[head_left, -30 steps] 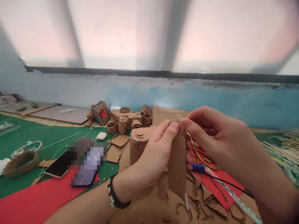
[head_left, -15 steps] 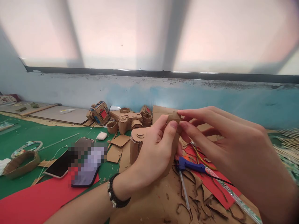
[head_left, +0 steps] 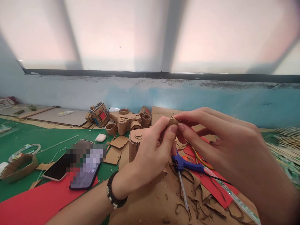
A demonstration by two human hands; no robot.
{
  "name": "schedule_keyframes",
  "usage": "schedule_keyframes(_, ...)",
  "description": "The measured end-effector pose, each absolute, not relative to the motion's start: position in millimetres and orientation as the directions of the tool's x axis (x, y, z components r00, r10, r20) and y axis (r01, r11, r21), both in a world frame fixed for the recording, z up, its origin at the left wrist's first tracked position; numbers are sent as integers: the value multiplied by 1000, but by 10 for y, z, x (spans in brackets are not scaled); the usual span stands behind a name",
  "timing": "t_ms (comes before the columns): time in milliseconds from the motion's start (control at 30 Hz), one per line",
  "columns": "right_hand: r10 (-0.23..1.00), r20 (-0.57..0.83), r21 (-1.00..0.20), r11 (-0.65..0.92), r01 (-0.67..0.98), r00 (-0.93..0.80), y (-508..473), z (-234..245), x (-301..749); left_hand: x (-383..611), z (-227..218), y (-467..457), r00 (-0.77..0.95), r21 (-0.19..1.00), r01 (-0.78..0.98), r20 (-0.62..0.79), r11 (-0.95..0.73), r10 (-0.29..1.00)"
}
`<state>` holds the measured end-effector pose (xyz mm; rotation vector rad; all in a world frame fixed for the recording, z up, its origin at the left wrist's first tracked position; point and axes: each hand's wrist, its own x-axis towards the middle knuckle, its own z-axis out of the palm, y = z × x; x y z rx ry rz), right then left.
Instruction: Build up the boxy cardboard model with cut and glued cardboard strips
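Between my fingertips is a small piece of cardboard, mostly covered by the fingers. My left hand, with a black beaded bracelet on its wrist, pinches it between thumb and index finger. From the right, my right hand pinches the same piece at its edge. Behind my left hand stands a cardboard camera body, partly hidden. Just below the hands a blue glue gun with a clear glue stick lies on the cardboard sheet.
Cardboard scraps litter the right front. Two phones lie on the left by red paper. More cardboard cameras stand at the back near the wall, and thin sticks lie at the far right.
The small cardboard piece has been tilted flatter and shows less between the fingertips. Both hands keep their pinch. The whole view has shifted slightly.
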<state>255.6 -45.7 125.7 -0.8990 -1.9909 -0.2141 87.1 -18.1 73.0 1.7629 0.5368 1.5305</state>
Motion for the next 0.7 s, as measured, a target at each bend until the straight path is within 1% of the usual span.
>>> schedule_keyframes(267,497,812,-191,720,667,-304,-422,1296,2530,917,767,-236,205,814,-253,573,-522,794)
schedule_keyframes(367,475,835,-200,731,652,-277,-428,1286,2524,930,774,-240,223,799,-391,565,-458,795)
schedule_keyframes(467,473,845,-223,736,640,-250,-453,1276,2506,943,770,-244,188,749,-499,585,-436,789)
schedule_keyframes(600,460,853,-195,719,667,-246,-491,1276,2468,949,778,-255,151,716,-532,606,-452,781)
schedule_keyframes(700,440,861,-156,706,690,-255,-511,1270,2456,951,792,-264,170,734,-539,575,-412,801)
